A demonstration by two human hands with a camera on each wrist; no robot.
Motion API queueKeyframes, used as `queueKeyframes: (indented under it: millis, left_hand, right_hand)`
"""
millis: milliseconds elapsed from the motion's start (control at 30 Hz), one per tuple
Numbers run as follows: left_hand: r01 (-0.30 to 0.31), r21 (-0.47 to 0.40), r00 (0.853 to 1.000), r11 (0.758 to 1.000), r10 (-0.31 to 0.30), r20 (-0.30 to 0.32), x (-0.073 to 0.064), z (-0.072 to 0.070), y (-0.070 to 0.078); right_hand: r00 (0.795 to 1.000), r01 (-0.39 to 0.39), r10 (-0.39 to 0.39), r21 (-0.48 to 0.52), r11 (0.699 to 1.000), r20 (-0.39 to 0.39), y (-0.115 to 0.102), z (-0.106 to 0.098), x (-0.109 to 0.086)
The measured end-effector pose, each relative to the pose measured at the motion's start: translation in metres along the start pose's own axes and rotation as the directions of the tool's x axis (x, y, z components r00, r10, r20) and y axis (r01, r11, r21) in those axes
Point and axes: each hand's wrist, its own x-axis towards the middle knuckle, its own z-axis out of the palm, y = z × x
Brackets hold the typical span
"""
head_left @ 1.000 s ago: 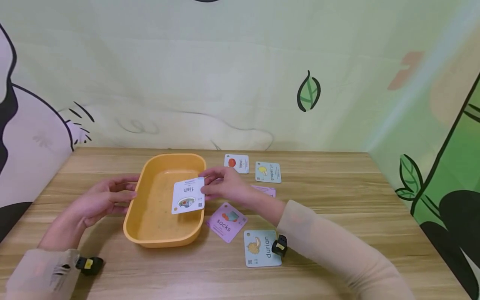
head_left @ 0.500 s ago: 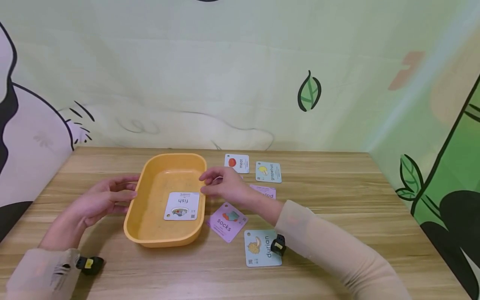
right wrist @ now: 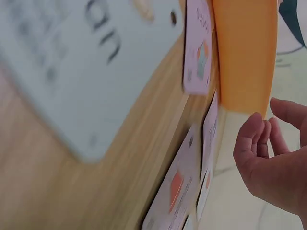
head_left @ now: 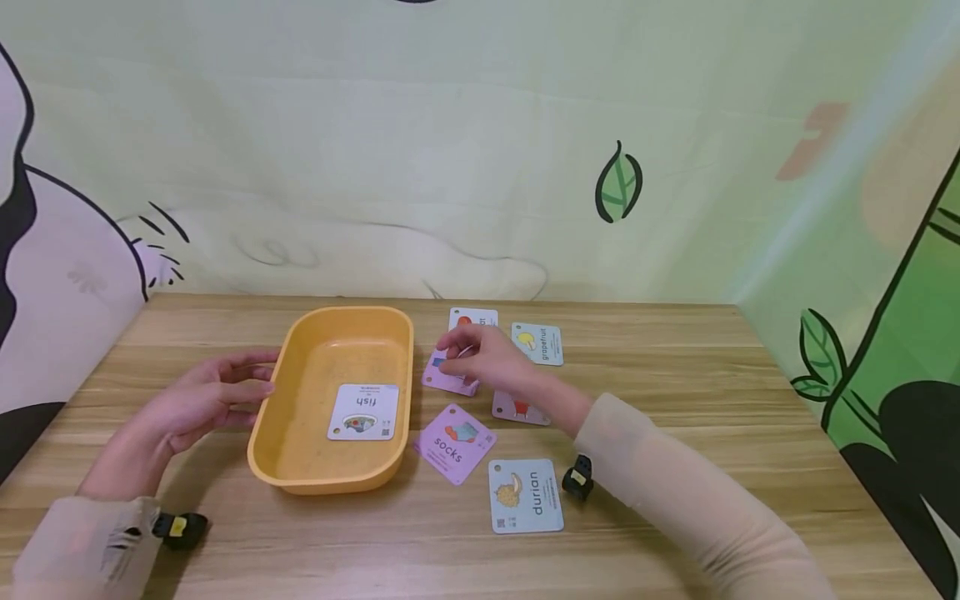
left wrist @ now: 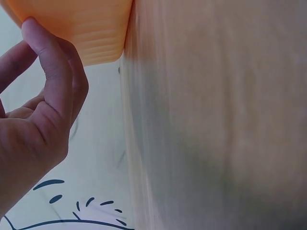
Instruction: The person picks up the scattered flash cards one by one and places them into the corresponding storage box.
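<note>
A white flashcard printed "fish" lies inside the orange plastic tray, near its right wall. My left hand touches the tray's left side from outside; in the left wrist view the thumb meets the outer wall just below the rim. Right of the tray, my right hand hovers above a purple card and partly covers it. Nothing is between the right hand's loosely bent fingers, as the right wrist view shows. Another purple card lies partly under the right wrist.
The "socks" card rests right of the tray, with the "durian" card nearer the front. A partly hidden "meat" card and the "grapefruit" card lie toward the wooden table's back edge. A printed cloth hangs behind.
The right hand has let go of the fish card, which dropped into the tray, and has moved right over the purple card. My left hand and the tray have stayed in place.
</note>
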Motion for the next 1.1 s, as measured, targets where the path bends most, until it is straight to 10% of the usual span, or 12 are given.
queueKeyframes:
  millis: [700,1100]
  left_hand:
    - [0.004,0.000,1.000,1.000,-0.004,-0.010,-0.001,0.000,-0.001]
    - [0.013,-0.002,1.000,1.000,-0.013,-0.008,0.000,-0.001,0.000]
  right_hand:
    - [0.986,-0.110,0.081,-0.201,0.973,-0.147,0.034,-0.062,0.000]
    - [0.974,-0.181,0.108,-0.400,0.898,-0.198,0.048,-0.091,-0.003]
